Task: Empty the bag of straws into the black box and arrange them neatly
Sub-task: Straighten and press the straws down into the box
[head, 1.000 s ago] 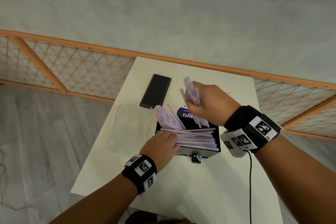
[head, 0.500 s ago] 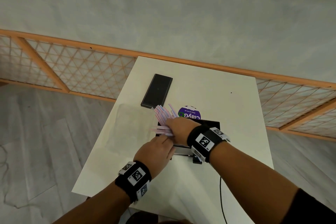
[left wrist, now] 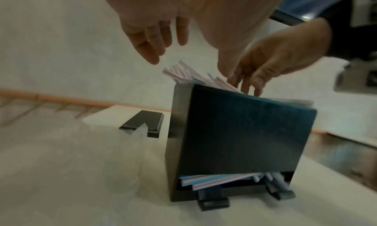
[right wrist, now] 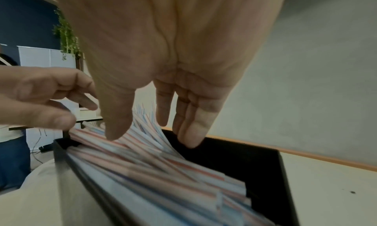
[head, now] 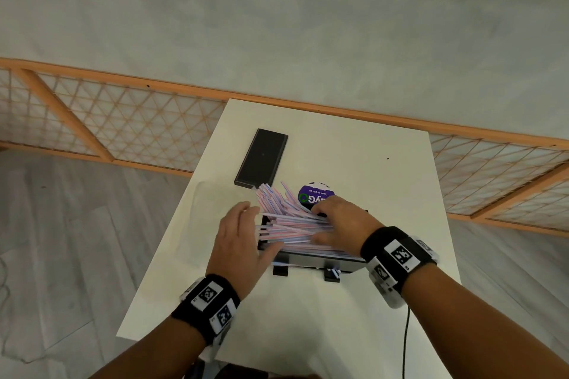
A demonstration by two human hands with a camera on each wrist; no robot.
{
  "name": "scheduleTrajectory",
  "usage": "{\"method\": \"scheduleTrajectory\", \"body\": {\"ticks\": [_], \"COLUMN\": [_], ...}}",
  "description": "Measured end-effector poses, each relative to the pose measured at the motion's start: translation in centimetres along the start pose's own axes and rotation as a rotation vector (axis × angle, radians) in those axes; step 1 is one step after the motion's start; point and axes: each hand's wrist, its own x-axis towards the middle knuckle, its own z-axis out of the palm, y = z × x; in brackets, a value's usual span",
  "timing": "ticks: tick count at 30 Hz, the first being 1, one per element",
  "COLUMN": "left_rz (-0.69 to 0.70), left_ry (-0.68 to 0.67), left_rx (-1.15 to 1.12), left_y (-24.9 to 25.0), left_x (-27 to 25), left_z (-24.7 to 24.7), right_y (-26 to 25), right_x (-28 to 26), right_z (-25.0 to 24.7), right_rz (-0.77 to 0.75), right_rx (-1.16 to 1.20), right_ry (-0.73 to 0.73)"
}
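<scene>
The black box [head: 311,260] stands on the white table [head: 308,317], packed with pink-and-blue striped straws [head: 289,226]. Most lie lengthwise; a fan of them sticks up over the far left corner. My left hand [head: 243,231] is open, its palm facing the straw ends at the box's left end. My right hand [head: 338,221] lies open on top of the straws with the fingers pressing down. In the left wrist view the box [left wrist: 240,132] shows straws [left wrist: 214,179] in its bottom slot. In the right wrist view the straws [right wrist: 153,157] fill the box's near side.
A flat black lid [head: 261,158] lies behind the box to the left. A round purple label [head: 315,194] lies just behind the box. A clear plastic bag [head: 197,203] lies flat left of the box. A black cable [head: 406,338] hangs at the front right.
My right hand came down with its bundle of straws, let them go in the box and now lies flat on the pile. My left hand has opened at the left end.
</scene>
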Motion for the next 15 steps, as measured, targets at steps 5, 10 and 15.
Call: {"method": "scheduleTrajectory", "body": {"ticks": [5, 10, 15], "left_rz": [-0.263, -0.133, -0.013], "left_ry": [-0.134, -0.251, -0.200], "left_rx": [-0.370, -0.588, -0.247], "left_y": [0.7, 2.2, 2.2], "left_x": [0.5, 0.5, -0.1], "left_z": [1.5, 3.7, 4.7], "right_y": [-0.1, -0.2, -0.6], "right_x": [-0.3, 0.2, 0.1], "right_z": [1.1, 3.3, 3.5], "right_rz": [0.007, -0.028, -0.065], "right_rx": [-0.031, 0.016, -0.068], "right_ry": [-0.007, -0.018, -0.073]}}
